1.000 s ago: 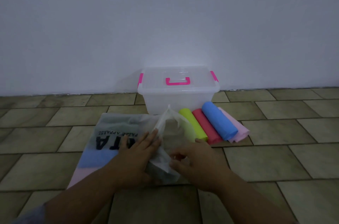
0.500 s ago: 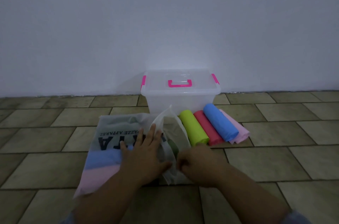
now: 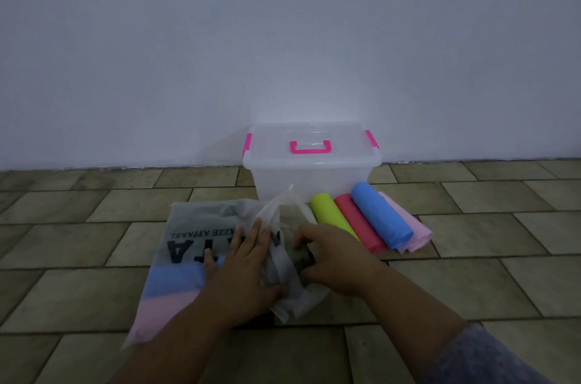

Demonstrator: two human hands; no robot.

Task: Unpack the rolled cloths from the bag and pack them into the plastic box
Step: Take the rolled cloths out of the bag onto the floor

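A frosted plastic bag (image 3: pixel 188 233) with black lettering lies on the tiled floor; blue and pink cloths show through it. My left hand (image 3: pixel 242 264) lies flat on the bag near its open mouth, fingers spread. My right hand (image 3: pixel 333 258) reaches into the mouth and grips a dark green rolled cloth (image 3: pixel 303 259), mostly hidden by the bag. Lime (image 3: pixel 333 214), red (image 3: pixel 358 223), blue (image 3: pixel 380 214) and pink (image 3: pixel 408 233) rolled cloths lie side by side right of the bag. The clear plastic box (image 3: pixel 314 176) with pink handle and clips stands behind them, lid on.
A plain white wall (image 3: pixel 283 38) rises directly behind the box. Brown floor tiles (image 3: pixel 503 242) stretch to the left and right of the bag and rolls.
My right hand has pushed further into the bag's mouth and closed round the dark green roll. My left hand stays flat on the bag. The view has shifted slightly.
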